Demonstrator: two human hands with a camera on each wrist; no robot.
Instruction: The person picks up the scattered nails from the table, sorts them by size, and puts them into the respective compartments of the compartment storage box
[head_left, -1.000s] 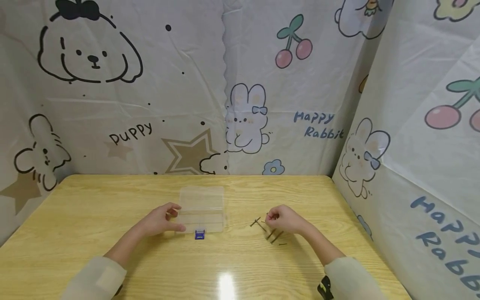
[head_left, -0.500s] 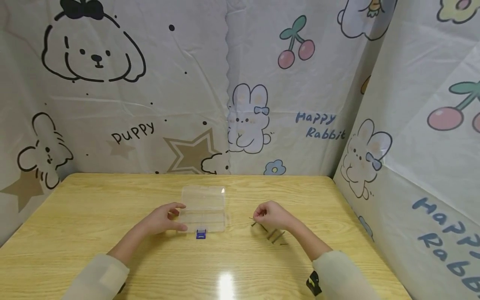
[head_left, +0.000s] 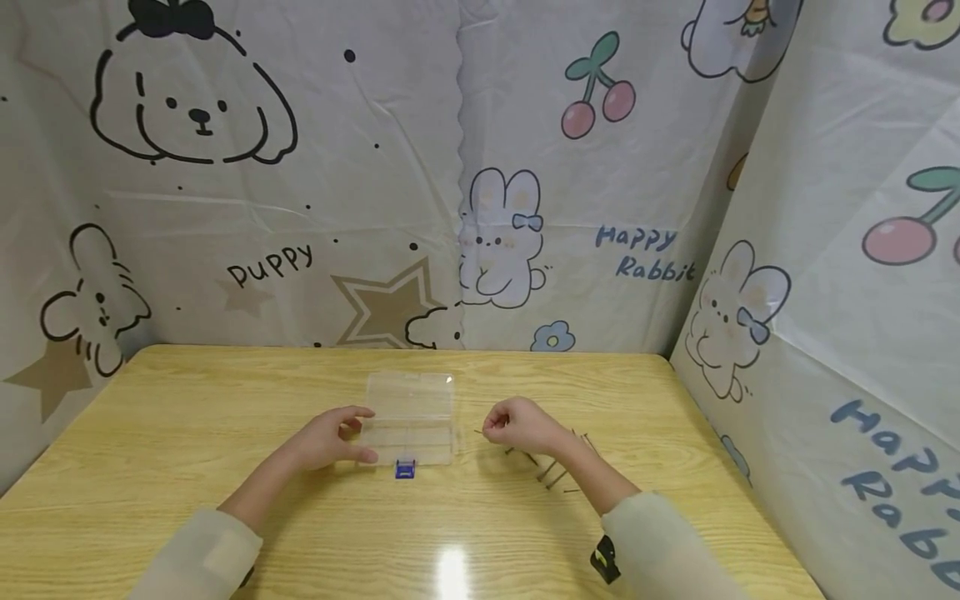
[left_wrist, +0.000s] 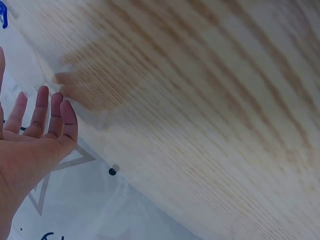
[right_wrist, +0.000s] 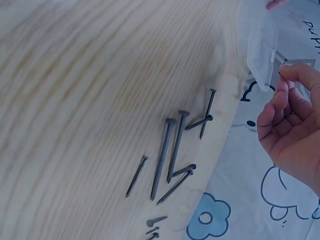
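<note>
A clear plastic box (head_left: 431, 447) with its lid (head_left: 410, 396) raised at the back stands mid-table, a blue latch (head_left: 405, 469) at its front. My left hand (head_left: 330, 437) rests at the box's left side, thumb by the front corner, fingers loosely extended. To the right of the box, my right hand (head_left: 521, 425) pinches a small nail (head_left: 478, 432) between thumb and index finger, its end pointing left toward the box. Under and behind that hand several loose nails (right_wrist: 162, 160) of different lengths lie on the table, partly hidden by the forearm in the head view.
The wood-grain table (head_left: 315, 542) ends at a back edge against a printed cloth (head_left: 375, 200). A second cloth wall (head_left: 847, 350) runs along the right side.
My right hand has moved left from over the loose nails toward the box, carrying a small nail. The left hand has stayed at the box; the head view has shifted slightly.
</note>
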